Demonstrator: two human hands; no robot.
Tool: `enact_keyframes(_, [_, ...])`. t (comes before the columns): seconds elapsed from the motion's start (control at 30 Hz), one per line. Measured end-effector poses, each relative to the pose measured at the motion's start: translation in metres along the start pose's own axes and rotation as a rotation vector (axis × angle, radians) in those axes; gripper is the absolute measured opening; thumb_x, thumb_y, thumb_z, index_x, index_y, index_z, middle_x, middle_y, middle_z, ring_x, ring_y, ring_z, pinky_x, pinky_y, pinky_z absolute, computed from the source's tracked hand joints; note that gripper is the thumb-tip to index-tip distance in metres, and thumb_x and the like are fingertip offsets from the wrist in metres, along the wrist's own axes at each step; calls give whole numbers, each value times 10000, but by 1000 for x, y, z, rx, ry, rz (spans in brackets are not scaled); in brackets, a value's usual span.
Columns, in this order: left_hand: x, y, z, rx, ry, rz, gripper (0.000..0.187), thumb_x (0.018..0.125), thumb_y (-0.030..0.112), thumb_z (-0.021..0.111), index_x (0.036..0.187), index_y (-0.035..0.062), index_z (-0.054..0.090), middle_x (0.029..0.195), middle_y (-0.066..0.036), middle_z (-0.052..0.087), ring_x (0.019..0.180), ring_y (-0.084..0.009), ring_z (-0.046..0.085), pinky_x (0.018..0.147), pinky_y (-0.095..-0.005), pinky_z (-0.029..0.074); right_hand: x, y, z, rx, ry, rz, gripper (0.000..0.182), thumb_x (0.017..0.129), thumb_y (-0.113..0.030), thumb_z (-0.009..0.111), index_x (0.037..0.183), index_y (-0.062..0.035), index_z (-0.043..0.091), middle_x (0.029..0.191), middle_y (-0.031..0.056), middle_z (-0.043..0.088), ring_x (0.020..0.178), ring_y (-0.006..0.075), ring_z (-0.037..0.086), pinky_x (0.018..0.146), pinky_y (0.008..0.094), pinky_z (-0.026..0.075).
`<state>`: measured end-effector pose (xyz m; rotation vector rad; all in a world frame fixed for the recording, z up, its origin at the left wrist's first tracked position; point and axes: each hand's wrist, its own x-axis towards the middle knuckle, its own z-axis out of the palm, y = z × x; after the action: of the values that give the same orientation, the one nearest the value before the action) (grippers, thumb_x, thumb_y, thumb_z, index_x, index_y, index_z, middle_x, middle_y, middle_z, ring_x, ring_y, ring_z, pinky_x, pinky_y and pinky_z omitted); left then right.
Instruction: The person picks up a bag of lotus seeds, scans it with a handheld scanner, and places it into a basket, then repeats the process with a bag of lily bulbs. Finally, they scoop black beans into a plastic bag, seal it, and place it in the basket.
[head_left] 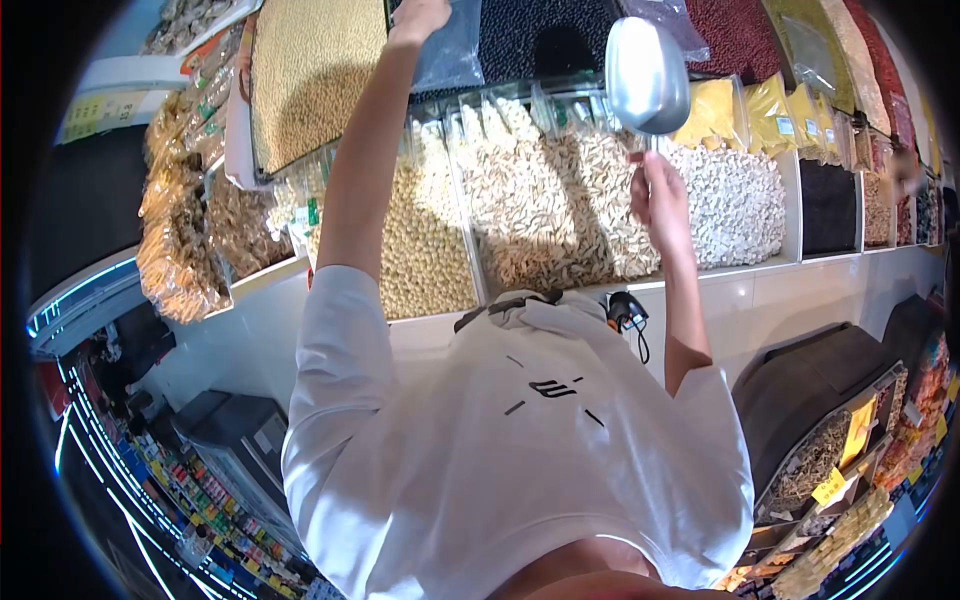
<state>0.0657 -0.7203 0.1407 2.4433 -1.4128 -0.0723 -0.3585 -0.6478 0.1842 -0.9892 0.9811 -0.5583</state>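
Observation:
My right hand [662, 200] is closed around the handle of a shiny metal scoop [646, 75]. The scoop's bowl points away from me, over the front row of bins, and no food shows in it. Below that hand lie pale dried slices [540, 215] and small white pieces [735, 205]. At the top edge of the view, my left hand [420, 17] is closed at a clear plastic bag [450, 48], its fingers partly cut off. The bag hangs or lies over black beans [545, 40], beside a bin of yellowish beans [315, 70].
Round beige seeds [425, 240] fill the front left bin. Yellow packets [765, 110] stand along the back right, with dark red beans [735, 35] behind. Bagged dried goods [185, 220] are heaped at the left. A dark display bin [825, 390] stands behind me at the right.

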Motion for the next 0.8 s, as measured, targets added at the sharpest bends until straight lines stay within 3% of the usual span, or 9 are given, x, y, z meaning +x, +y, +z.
enact_keyframes(0.17, [34,-21,25,156,-149,-50,332,914,251,354,1151,86,518,1086,-192,594,1027,-369,559,896,-442,430,-15,10,-12,16,40,69,269,958,-286,438,946,-38,541,538,-52,383,363,13,291,323,181,200])
enact_keyframes(0.23, [33,-28,35,236,-45,55,339,929,277,371,1075,37,562,798,-116,652,670,-264,629,690,-435,492,-17,11,-17,1,13,80,290,969,-288,405,1020,-24,515,572,-46,372,380,11,256,327,180,183])
enact_keyframes(0.27, [32,-29,35,177,-23,19,390,920,345,359,1015,52,599,803,-134,663,764,-306,636,773,-451,462,-16,10,-19,-16,12,60,275,968,-288,409,990,-33,510,564,-52,366,382,8,253,330,179,181])
enact_keyframes(0.43, [1,-5,-42,-102,-276,-124,440,912,411,374,863,57,631,714,-133,640,716,-294,633,726,-420,468,-13,-7,-11,40,10,-32,177,932,-209,508,820,-78,465,527,-69,381,371,3,303,330,179,209])
enact_keyframes(0.53, [-57,14,-89,-76,-101,136,353,908,345,432,846,63,634,671,-114,625,659,-259,626,633,-372,498,-6,-24,5,-61,37,-125,261,814,-103,661,771,-107,403,531,-74,387,383,4,334,340,168,256])
enact_keyframes(0.6, [-102,32,-111,-357,-27,293,283,898,271,475,813,36,608,707,-80,612,518,-127,541,487,-303,446,3,-40,22,-91,-2,-207,255,813,-90,651,787,-107,398,537,-68,389,385,4,326,337,169,251])
enact_keyframes(0.7, [-158,63,-130,-39,-19,405,173,836,-22,487,954,23,605,827,-99,604,568,-127,561,474,-236,467,13,-68,58,-140,-83,-390,299,779,-112,689,832,-98,395,553,-58,404,401,9,346,339,164,275])
enact_keyframes(0.77, [-189,76,-127,-105,279,744,263,764,-46,543,1020,13,559,896,-101,570,725,-183,588,562,-267,540,31,-70,79,-283,-64,-519,418,691,-239,782,867,-63,446,578,-55,433,467,19,393,412,166,315])
enact_keyframes(0.8, [-202,85,-131,-159,239,737,295,728,-57,558,1017,1,554,899,-97,559,736,-192,585,573,-277,536,28,-76,91,-311,-76,-492,515,665,-276,798,961,-14,468,599,-48,445,504,29,413,446,179,333])
